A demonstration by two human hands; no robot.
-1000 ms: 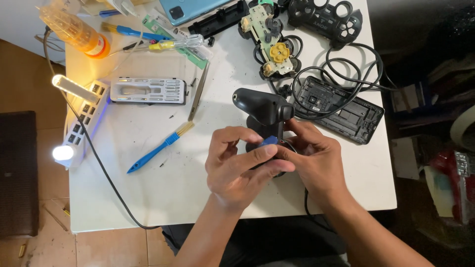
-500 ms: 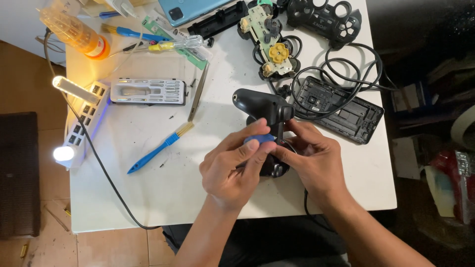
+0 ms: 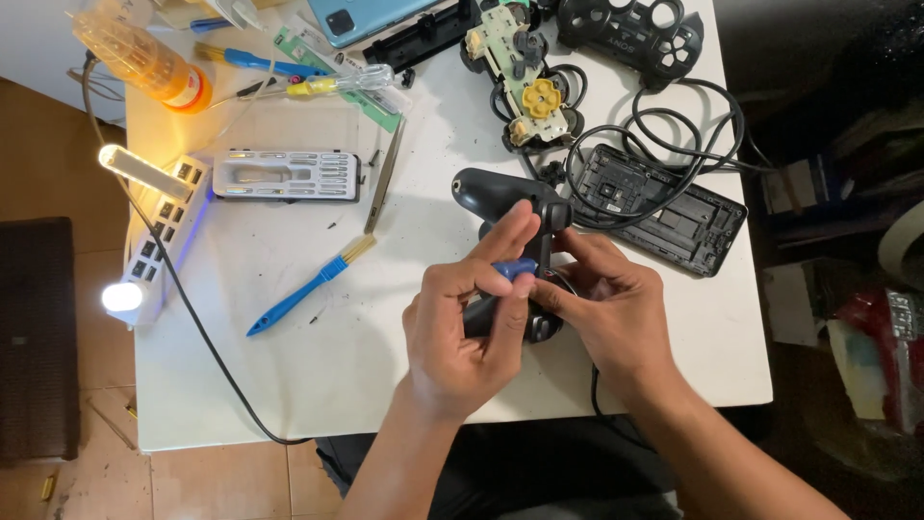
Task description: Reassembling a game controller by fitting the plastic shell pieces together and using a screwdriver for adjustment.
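Note:
A black game controller shell (image 3: 500, 200) lies on the white table (image 3: 289, 376) in front of me. My left hand (image 3: 462, 323) pinches a small blue-handled tool (image 3: 515, 267) and presses it onto the shell's middle. My right hand (image 3: 611, 308) grips the shell's near side from the right and steadies it. The lower half of the shell is hidden under both hands. A black cable (image 3: 664, 125) runs from the shell area in loops to the right.
A blue brush (image 3: 303, 289), tweezers (image 3: 385, 178), a grey screwdriver-bit case (image 3: 287, 175) and a lit USB hub (image 3: 154, 226) lie left. At the back are a bottle (image 3: 144, 63), a circuit board with yellow pad (image 3: 527, 82), another controller front (image 3: 630, 34) and a black flat casing (image 3: 664, 207).
My left hand has opened its fingers upward and shifted the blue tool slightly toward the shell's middle. The right hand stays on the shell.

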